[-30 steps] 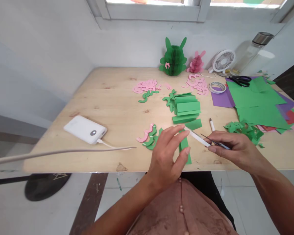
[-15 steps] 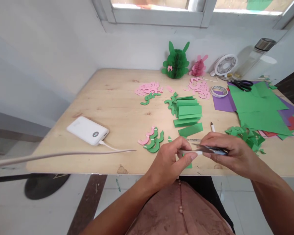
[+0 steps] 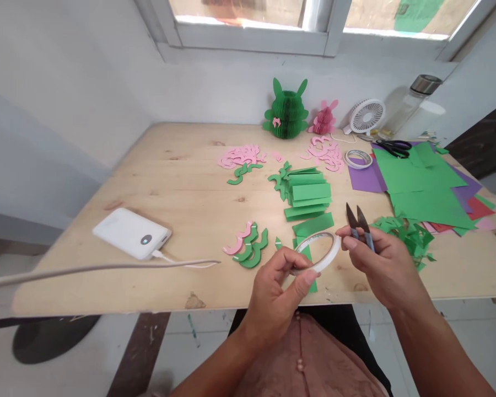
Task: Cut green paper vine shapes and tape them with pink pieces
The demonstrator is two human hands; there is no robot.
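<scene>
My left hand (image 3: 279, 289) pinches a roll of white tape (image 3: 329, 258) by its near left side, just above the table's front edge. In my right hand (image 3: 384, 267) are small thread snips (image 3: 359, 226), their dark blades apart and pointing away from me. The right thumb and forefinger also touch the roll's right side, perhaps at the tape end, which is too small to make out. Under the roll lies a green paper strip (image 3: 313, 284). Left of my hands sit curved green cutouts (image 3: 254, 253) and a pink curved cutout (image 3: 236, 242), some with white tape bits.
Folded green strips (image 3: 312, 193) and pink cutouts (image 3: 242, 156) lie farther back. Green scraps (image 3: 413, 237) and coloured sheets (image 3: 421, 176) are at right, with black scissors (image 3: 392, 148). A white power bank (image 3: 132, 232) with its cable is at left. Paper rabbits (image 3: 288, 113) stand by the wall.
The snips have swung from pointing left at the tape to pointing away from me, and my right hand has shifted slightly. The roll is now tilted up and more visible. The view has shifted slightly.
</scene>
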